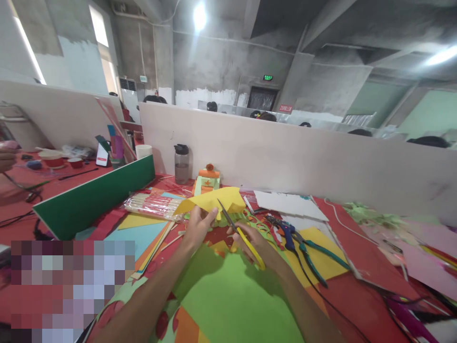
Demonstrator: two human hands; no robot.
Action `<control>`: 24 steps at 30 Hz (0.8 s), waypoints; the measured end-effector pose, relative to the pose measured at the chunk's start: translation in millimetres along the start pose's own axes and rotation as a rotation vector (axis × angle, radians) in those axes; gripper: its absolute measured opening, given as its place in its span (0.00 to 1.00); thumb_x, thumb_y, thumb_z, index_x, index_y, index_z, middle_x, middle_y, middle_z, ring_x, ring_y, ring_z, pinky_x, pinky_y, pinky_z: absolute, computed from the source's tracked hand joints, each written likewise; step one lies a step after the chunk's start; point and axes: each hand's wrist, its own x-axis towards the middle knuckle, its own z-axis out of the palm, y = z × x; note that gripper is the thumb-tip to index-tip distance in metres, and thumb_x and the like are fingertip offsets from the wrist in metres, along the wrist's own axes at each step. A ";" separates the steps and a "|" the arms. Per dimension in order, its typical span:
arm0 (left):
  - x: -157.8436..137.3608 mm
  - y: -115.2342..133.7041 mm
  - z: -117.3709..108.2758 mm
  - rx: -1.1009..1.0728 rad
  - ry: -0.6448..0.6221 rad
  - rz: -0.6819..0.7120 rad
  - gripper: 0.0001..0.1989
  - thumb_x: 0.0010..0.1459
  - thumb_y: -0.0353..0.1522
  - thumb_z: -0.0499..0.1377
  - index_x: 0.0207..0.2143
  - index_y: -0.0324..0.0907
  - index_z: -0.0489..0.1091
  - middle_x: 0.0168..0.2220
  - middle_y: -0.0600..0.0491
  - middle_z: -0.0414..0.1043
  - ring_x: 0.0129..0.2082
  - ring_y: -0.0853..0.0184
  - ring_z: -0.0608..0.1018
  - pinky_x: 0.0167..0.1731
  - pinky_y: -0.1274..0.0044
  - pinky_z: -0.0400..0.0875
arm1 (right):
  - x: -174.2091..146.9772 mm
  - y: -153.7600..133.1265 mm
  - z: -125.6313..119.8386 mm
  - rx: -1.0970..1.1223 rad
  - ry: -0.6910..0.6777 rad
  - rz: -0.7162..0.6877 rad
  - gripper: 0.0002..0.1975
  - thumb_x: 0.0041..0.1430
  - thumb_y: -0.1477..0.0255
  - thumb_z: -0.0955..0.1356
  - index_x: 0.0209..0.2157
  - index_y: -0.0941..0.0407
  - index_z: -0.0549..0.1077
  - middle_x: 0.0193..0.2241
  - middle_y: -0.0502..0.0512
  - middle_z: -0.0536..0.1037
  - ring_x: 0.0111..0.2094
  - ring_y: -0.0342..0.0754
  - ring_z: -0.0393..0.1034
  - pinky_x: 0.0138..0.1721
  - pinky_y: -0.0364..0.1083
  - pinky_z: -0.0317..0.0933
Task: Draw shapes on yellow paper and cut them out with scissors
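My left hand (200, 224) pinches the lower edge of a yellow paper sheet (203, 200), which is raised above the table and curls at its sides. In my right hand (252, 240) is a pair of scissors (244, 238) with yellow handles and dark blades. The blades point up and left, crossing the paper's front edge close to my left fingers. Below both hands lies a large green sheet (235, 290), with small orange and yellow scraps around its top. Behind the yellow paper stands a green and orange paper model (207, 180) with a star, its lower part hidden.
Pliers with teal handles (314, 255) and a blue glue gun (287, 233) lie right of my hand, with a cable running forward. Wrapped wooden sticks (153, 204) and a green board (100, 195) are left. A water bottle (181, 164) stands by the white partition (285, 152).
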 end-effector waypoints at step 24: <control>-2.0 -4.3 1.3 0.003 -0.010 0.054 0.19 0.59 0.46 0.62 0.39 0.40 0.64 0.23 0.62 0.60 0.20 0.75 0.63 0.19 0.82 0.58 | -4.2 -0.9 2.3 -0.044 -0.008 -0.052 0.30 0.60 0.43 0.63 0.48 0.54 0.70 0.19 0.42 0.59 0.15 0.39 0.53 0.16 0.39 0.52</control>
